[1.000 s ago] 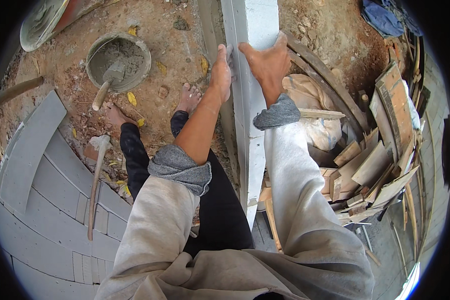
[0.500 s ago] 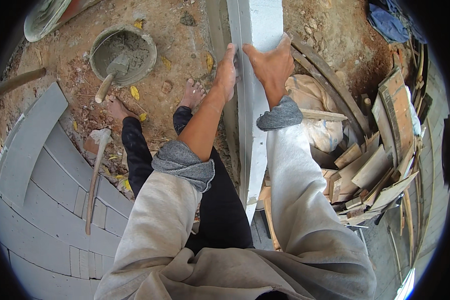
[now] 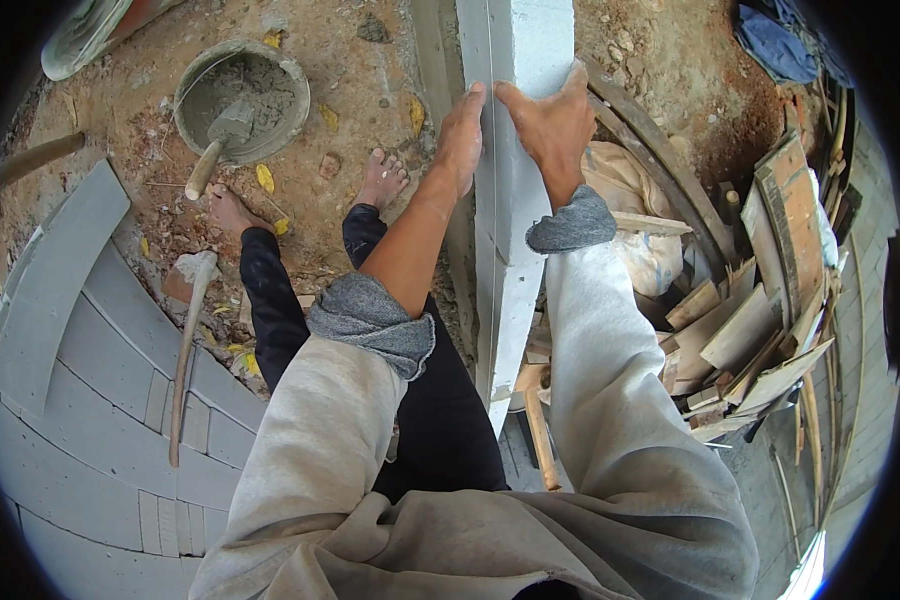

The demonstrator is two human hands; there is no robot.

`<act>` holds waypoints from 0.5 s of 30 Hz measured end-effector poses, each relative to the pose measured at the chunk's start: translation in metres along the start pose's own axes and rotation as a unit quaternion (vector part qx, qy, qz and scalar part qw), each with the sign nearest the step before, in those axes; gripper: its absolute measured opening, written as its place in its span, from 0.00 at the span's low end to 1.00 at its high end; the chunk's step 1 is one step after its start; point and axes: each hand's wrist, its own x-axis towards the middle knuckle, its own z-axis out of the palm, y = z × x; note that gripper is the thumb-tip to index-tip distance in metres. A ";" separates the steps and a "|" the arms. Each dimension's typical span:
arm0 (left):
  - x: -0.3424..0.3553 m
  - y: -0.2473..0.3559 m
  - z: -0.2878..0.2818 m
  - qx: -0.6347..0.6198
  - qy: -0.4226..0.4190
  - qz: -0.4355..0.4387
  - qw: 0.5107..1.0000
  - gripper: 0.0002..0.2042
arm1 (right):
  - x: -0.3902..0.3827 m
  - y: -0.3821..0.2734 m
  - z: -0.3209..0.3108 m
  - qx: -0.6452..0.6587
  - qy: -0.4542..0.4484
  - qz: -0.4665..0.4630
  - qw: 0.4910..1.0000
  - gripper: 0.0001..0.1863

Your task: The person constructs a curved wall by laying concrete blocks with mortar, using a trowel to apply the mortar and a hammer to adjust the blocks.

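Observation:
A long white block (image 3: 517, 50) runs up the middle of the view, a thin line along its left face. My left hand (image 3: 462, 135) is closed against that face, thumb near the line, its fingers partly hidden. Opposite it, my right hand (image 3: 550, 125) grips the block's right side, thumb across the upper surface. Just left of the block lies a grey cement strip (image 3: 435, 45) on the ground. My bare feet and dark trouser legs show below and left of my hands.
A bucket of wet mortar (image 3: 280, 130) with a trowel (image 3: 205, 165) sits upper left. Grey panels (image 3: 60, 290) and a long-handled tool (image 3: 185, 370) lie lower left. Scrap boards (image 3: 770, 330), a pale sack (image 3: 650, 255) and curved planks (image 3: 650, 150) crowd the right; blue cloth (image 3: 775, 45) lies beyond.
Both hands and the white block have shifted a little to the right over the last second. My grip on it looks much the same.

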 end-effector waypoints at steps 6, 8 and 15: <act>-0.013 0.022 -0.001 0.064 0.007 0.085 0.994 0.50 | 0.006 -0.004 0.011 0.002 0.027 -0.028 0.999 0.54; -0.028 0.029 0.015 0.083 -0.038 0.131 0.987 0.54 | -0.002 -0.001 0.000 0.008 -0.004 0.009 1.000 0.52; -0.024 0.017 0.010 0.099 -0.049 0.134 0.985 0.61 | -0.001 0.003 0.004 -0.005 0.002 0.004 1.000 0.52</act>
